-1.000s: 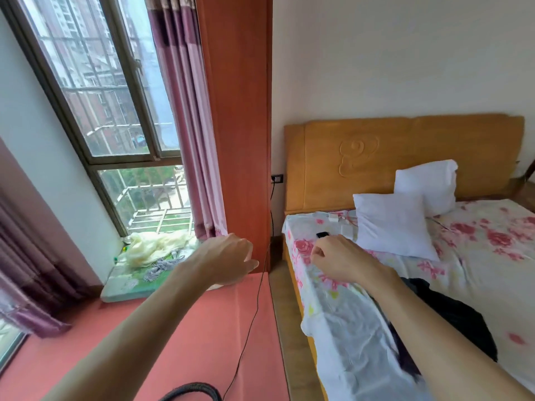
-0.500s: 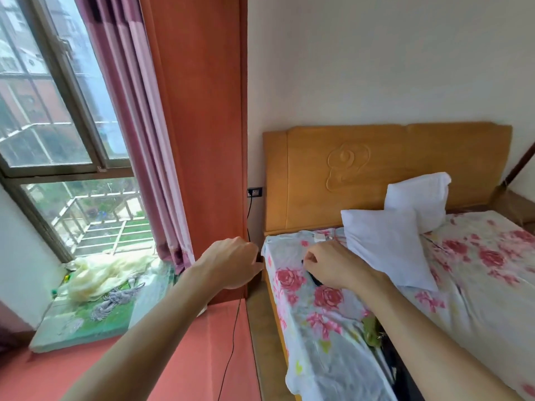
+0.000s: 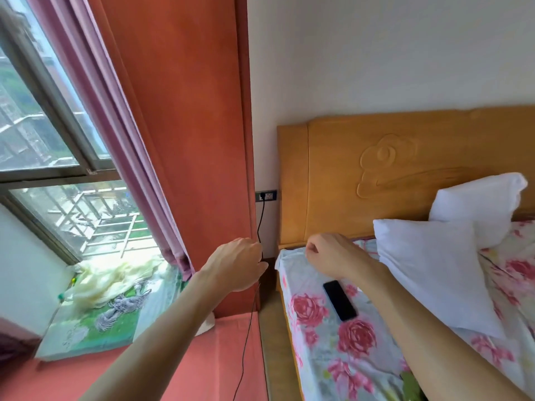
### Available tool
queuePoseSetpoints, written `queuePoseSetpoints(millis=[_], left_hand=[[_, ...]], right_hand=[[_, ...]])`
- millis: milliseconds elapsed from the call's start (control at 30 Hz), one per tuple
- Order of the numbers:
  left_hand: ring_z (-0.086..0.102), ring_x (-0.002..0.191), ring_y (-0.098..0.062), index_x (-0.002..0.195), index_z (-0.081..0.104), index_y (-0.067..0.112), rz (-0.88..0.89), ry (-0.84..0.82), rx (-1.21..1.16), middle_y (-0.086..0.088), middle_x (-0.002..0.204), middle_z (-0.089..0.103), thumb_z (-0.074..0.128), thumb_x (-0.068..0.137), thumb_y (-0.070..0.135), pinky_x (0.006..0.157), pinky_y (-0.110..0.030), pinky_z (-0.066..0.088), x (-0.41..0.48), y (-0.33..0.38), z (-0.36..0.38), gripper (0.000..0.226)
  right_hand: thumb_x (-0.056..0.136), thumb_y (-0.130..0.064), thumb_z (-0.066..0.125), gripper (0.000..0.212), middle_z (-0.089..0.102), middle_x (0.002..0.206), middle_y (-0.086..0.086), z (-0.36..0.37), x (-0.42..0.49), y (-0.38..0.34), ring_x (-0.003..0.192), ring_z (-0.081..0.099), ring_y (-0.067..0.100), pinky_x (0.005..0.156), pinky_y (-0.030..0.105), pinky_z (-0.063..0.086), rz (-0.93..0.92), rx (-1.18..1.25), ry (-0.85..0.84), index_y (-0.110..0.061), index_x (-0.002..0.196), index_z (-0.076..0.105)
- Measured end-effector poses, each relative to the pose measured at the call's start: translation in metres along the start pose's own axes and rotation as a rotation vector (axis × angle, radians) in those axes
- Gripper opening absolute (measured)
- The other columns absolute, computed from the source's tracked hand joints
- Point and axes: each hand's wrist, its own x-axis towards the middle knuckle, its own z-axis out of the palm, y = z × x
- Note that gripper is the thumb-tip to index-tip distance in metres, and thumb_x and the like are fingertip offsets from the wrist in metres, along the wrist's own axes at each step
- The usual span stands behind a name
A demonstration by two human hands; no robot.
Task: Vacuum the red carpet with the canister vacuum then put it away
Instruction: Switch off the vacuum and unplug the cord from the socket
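The canister vacuum itself is out of view. Its thin black power cord (image 3: 261, 218) hangs from a plug in the wall socket (image 3: 266, 195), runs down through my left hand (image 3: 236, 264) and trails over the red carpet (image 3: 202, 357). My left hand is closed around the cord just below the socket, next to the red wooden panel. My right hand (image 3: 333, 256) hovers over the head corner of the bed, fingers curled with nothing seen in them.
A bed with a flowered sheet (image 3: 333, 342) and wooden headboard (image 3: 405, 169) fills the right side; a black phone (image 3: 339, 300) and two white pillows (image 3: 434, 270) lie on it. Only a narrow gap separates bed and carpet. A window, a pink curtain (image 3: 115, 140) and a cluttered ledge (image 3: 101, 299) are on the left.
I have moved closer to the wall socket, and both hands have come nearer to it. The phone on the bed has come out from under my right hand. The vacuum hose has left the view.
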Motion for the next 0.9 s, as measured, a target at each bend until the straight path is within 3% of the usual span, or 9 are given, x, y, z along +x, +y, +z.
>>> queuePoseSetpoints(millis=[100, 233, 367, 533, 667, 900], left_hand=[[0.062, 0.099, -0.02, 0.113, 0.061, 0.012, -0.031, -0.01, -0.017, -0.002, 0.113, 0.062, 0.046, 0.1, 0.037, 0.086, -0.039, 0.055, 0.048, -0.004, -0.003, 0.032], [0.064, 0.094, -0.019, 0.109, 0.064, 0.009, -0.048, -0.028, -0.042, -0.003, 0.108, 0.064, 0.046, 0.1, 0.033, 0.083, -0.036, 0.058, 0.101, -0.01, -0.01, 0.032], [0.066, 0.093, -0.021, 0.107, 0.065, 0.007, -0.078, -0.081, -0.083, -0.005, 0.108, 0.066, 0.045, 0.099, 0.03, 0.082, -0.039, 0.058, 0.152, -0.02, -0.007, 0.031], [0.061, 0.107, -0.025, 0.116, 0.062, 0.009, -0.028, -0.144, -0.071, -0.007, 0.12, 0.061, 0.044, 0.1, 0.031, 0.092, -0.042, 0.053, 0.215, -0.034, 0.006, 0.032], [0.06, 0.107, -0.025, 0.115, 0.062, 0.008, -0.004, -0.182, -0.074, -0.009, 0.12, 0.06, 0.043, 0.1, 0.028, 0.092, -0.041, 0.053, 0.261, -0.051, 0.02, 0.031], [0.057, 0.107, -0.029, 0.109, 0.06, 0.006, -0.03, -0.243, -0.106, -0.013, 0.117, 0.058, 0.044, 0.099, 0.025, 0.087, -0.037, 0.049, 0.33, -0.079, 0.056, 0.027]], right_hand=[[0.098, -0.02, 0.041, 0.03, 0.068, 0.098, 0.016, -0.005, 0.052, 0.018, 0.086, 0.064, 0.031, 0.065, 0.038, 0.047, -0.02, 0.044, -0.034, -0.003, 0.099, 0.066], [0.094, -0.017, 0.042, 0.031, 0.069, 0.094, 0.02, -0.011, 0.117, 0.042, 0.066, 0.058, 0.027, 0.056, 0.034, 0.04, -0.025, 0.068, -0.048, 0.003, 0.095, 0.066], [0.094, -0.016, 0.041, 0.03, 0.069, 0.09, 0.017, -0.01, 0.166, 0.054, 0.083, 0.065, 0.032, 0.065, 0.042, 0.051, -0.021, 0.069, -0.089, 0.001, 0.091, 0.066], [0.094, -0.016, 0.042, 0.033, 0.069, 0.093, 0.021, -0.004, 0.228, 0.067, 0.083, 0.066, 0.034, 0.067, 0.044, 0.052, 0.007, 0.066, -0.107, 0.005, 0.093, 0.066], [0.097, -0.016, 0.041, 0.03, 0.068, 0.091, 0.018, -0.002, 0.273, 0.068, 0.079, 0.064, 0.03, 0.061, 0.035, 0.045, 0.026, 0.072, -0.13, 0.001, 0.093, 0.065], [0.096, -0.016, 0.043, 0.027, 0.066, 0.094, 0.017, 0.015, 0.344, 0.072, 0.084, 0.063, 0.032, 0.07, 0.042, 0.053, 0.024, 0.079, -0.158, 0.0, 0.094, 0.065]])
